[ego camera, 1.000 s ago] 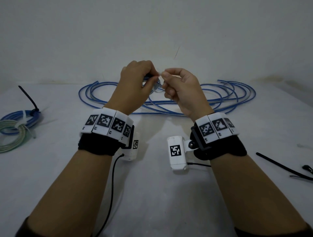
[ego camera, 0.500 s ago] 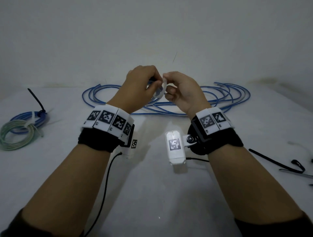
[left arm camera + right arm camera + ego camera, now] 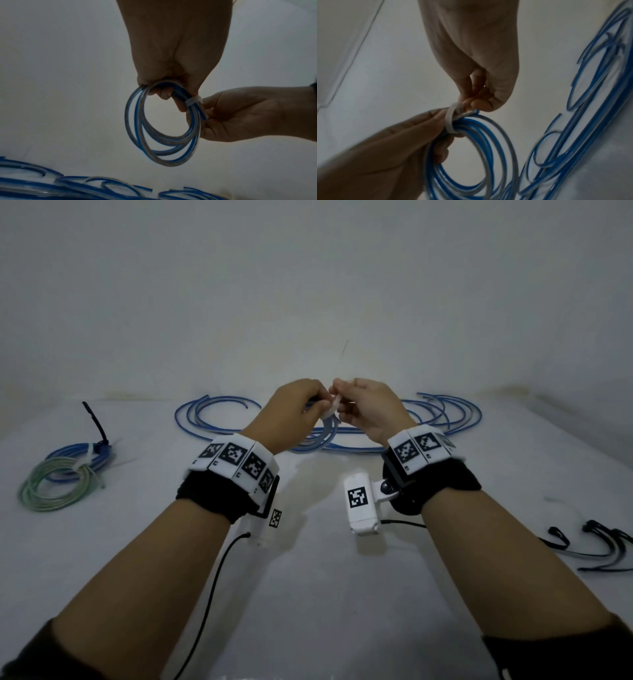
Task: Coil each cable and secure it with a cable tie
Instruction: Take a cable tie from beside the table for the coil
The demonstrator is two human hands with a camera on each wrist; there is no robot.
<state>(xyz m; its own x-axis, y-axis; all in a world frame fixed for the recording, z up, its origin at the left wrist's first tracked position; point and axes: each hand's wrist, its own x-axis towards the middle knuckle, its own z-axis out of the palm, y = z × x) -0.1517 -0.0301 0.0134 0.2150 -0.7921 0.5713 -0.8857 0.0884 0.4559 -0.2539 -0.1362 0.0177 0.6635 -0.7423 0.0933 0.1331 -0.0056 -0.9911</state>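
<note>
Between the two hands, up off the table, hangs a small blue coil of cable. The left hand has its fingers curled round the top of the coil, so the loops stay together and do not spring apart. The right hand pinches a white cable tie that goes round the loops, just beside the left fingers. In the left wrist view the tie sits at about 2 o'clock on the ring. I think the right hand is pulling the tie snug, and the left hand holds close to it so the loops do not slip. I cannot tell if the tie's tail is through its head yet. Out past the hands, at 12 o'clock on the white table, lie more loose blue cables, not coiled yet. Over at 9 o'clock sit a green coil and another blue coil, touching, each with a tie on it; they look done and put aside. At 3 o'clock lie some black ties, near the right arm, likely so they are easy to grab next.
</note>
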